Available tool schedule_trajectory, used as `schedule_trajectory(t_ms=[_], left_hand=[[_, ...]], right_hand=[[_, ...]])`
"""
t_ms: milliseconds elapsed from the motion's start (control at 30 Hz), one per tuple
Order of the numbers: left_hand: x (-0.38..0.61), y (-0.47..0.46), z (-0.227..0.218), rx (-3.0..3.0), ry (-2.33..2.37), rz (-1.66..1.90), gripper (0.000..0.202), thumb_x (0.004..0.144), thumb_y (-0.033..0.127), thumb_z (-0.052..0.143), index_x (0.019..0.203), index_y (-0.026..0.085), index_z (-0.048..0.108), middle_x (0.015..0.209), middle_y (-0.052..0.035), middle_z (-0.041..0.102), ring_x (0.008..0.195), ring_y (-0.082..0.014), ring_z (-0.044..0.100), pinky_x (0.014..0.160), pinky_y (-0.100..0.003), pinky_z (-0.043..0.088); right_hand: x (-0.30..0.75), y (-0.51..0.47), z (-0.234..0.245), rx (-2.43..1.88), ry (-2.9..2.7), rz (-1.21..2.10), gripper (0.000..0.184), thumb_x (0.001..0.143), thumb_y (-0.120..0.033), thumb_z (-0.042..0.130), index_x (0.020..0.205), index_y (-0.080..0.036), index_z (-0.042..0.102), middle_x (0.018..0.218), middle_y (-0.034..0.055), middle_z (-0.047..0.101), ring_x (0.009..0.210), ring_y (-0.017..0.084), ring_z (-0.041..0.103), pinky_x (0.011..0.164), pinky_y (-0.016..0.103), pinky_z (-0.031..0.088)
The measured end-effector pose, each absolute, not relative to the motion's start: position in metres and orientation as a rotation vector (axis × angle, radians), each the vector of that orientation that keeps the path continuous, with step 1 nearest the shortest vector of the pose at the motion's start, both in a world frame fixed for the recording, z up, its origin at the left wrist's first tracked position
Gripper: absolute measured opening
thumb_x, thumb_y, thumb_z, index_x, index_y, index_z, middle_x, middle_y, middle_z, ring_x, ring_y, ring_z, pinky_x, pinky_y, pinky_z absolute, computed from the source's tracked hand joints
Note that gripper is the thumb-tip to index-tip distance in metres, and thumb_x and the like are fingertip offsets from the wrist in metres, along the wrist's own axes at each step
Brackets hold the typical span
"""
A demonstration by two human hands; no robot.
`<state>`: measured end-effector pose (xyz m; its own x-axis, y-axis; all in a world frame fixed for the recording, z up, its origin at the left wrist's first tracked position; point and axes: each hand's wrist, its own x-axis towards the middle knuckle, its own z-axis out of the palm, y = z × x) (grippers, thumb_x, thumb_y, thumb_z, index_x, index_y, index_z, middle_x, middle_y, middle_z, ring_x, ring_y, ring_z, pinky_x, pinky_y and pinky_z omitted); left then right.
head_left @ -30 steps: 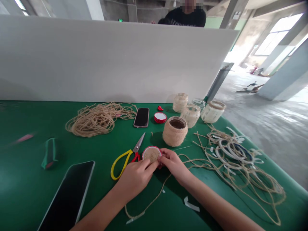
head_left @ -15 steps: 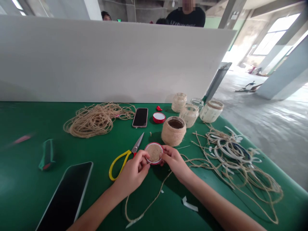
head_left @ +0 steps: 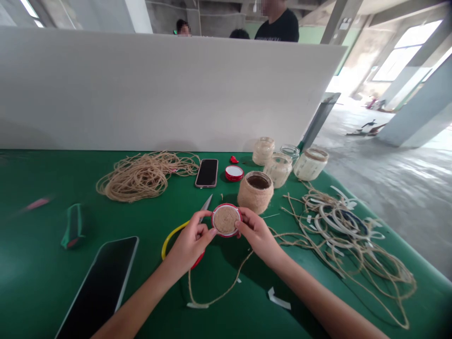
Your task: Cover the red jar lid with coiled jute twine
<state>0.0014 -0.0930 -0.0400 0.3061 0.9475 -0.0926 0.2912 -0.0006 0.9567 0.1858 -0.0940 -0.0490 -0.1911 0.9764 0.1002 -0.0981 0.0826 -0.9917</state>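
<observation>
One twine-coiled lid (head_left: pixel 226 220) sits just off the wrapped jar's 7 o'clock; left hand (head_left: pixel 191 241) pinches its rim at 9, right hand (head_left: pixel 259 238) clasps it at 3, thumb over the coil. Judged light and stiff-rimmed, coil softer and liable to shift, so best held by the rim. Count, from lid: one wrapped jar (head_left: pixel 254 197), 1 o'clock; four other jars (head_left: pixel 274 175) beyond, 1 to 2; one pair of scissors (head_left: pixel 206 205), 9; one twine heap (head_left: pixel 141 181), 10; stacked red lids (head_left: pixel 234 173), 12, number unclear
</observation>
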Motion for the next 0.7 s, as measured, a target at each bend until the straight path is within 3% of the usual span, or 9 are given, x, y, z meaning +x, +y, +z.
schedule_trajectory(t_ms=[133, 267, 467, 600, 700], left_hand=[[0.0039, -0.093, -0.04, 1.497, 1.137, 0.768, 0.044, 0.079, 0.039, 0.052, 0.117, 0.018, 0.038, 0.061, 0.0055, 0.051, 0.055, -0.0122, 0.051, 0.052, -0.022, 0.036], [0.0066, -0.0936, -0.0409, 1.423, 1.042, 0.79, 0.038, 0.08, 0.036, 0.053, 0.111, 0.017, 0.043, 0.081, -0.0015, 0.062, 0.077, -0.0167, 0.06, 0.07, -0.026, 0.044], [0.0063, -0.0936, -0.0434, 1.434, 1.078, 0.79, 0.035, 0.08, 0.036, 0.053, 0.108, 0.018, 0.044, 0.083, -0.0024, 0.063, 0.082, -0.0183, 0.061, 0.074, -0.028, 0.045], [0.0044, -0.0935, -0.0418, 1.497, 1.19, 0.81, 0.03, 0.081, 0.039, 0.049, 0.103, 0.018, 0.048, 0.087, -0.0039, 0.062, 0.081, -0.0184, 0.06, 0.072, -0.029, 0.046], [0.0031, -0.0936, -0.0395, 1.578, 1.269, 0.866, 0.03, 0.082, 0.038, 0.047, 0.105, 0.019, 0.048, 0.096, -0.0057, 0.059, 0.089, -0.0193, 0.058, 0.075, -0.029, 0.046]], right_hand=[[0.1861, -0.0954, -0.0455, -0.938, -1.383, 1.326, 0.03, 0.082, -0.026, 0.051, 0.11, -0.016, 0.051, 0.09, 0.0049, 0.06, 0.072, 0.013, 0.053, 0.059, 0.024, 0.044], [0.1859, -0.0961, -0.0439, -0.886, -1.415, 1.369, 0.03, 0.085, -0.027, 0.047, 0.114, -0.018, 0.051, 0.095, 0.0049, 0.059, 0.071, 0.012, 0.052, 0.062, 0.024, 0.044], [0.1866, -0.0949, -0.0441, -0.861, -1.414, 1.433, 0.039, 0.081, -0.024, 0.053, 0.12, -0.02, 0.047, 0.105, 0.0056, 0.058, 0.088, 0.016, 0.053, 0.067, 0.025, 0.044], [0.1881, -0.0947, -0.0459, -0.862, -1.445, 1.47, 0.037, 0.081, -0.021, 0.052, 0.118, -0.018, 0.047, 0.104, 0.0059, 0.058, 0.087, 0.016, 0.053, 0.069, 0.025, 0.044], [0.1879, -0.0989, -0.0461, -0.897, -1.479, 1.516, 0.045, 0.081, -0.018, 0.052, 0.124, -0.019, 0.039, 0.093, 0.0041, 0.058, 0.078, 0.014, 0.053, 0.067, 0.026, 0.043]])
